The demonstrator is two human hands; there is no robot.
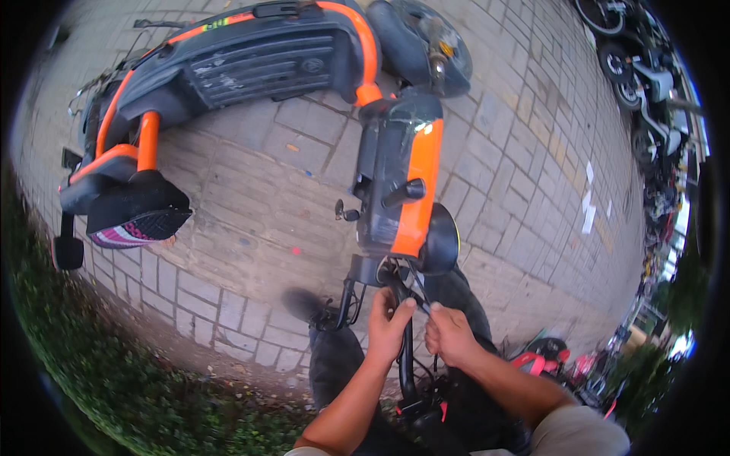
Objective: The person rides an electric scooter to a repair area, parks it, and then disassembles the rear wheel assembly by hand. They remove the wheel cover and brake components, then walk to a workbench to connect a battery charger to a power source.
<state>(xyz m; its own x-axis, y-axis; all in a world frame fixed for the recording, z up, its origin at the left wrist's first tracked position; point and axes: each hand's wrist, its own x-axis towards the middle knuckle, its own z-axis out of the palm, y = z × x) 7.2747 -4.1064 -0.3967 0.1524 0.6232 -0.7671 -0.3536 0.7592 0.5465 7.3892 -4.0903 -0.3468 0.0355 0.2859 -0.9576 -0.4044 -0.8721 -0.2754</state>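
Note:
My left hand (389, 327) is closed around the black handlebar tube (407, 363) of an orange and dark grey scooter (417, 159), low in the head view. Just right of it, my right hand (449, 334) pinches something thin and dark, apparently a cable or strip (418, 281) running along the tube; its held part is hidden by the fingers. Above both hands is the scooter's front panel with a round black part (441, 235) at its side. The ribbed footboard (266, 68) and orange frame stretch across the upper left, with a patterned seat cover (137, 228) at the left.
Grey paving (517, 175) surrounds the scooter, with white paper scraps (588, 218) at the right. A green hedge (91, 357) edges the lower left. Parked two-wheelers (639, 83) line the right rim, and red and black ones (547, 357) stand behind my right arm.

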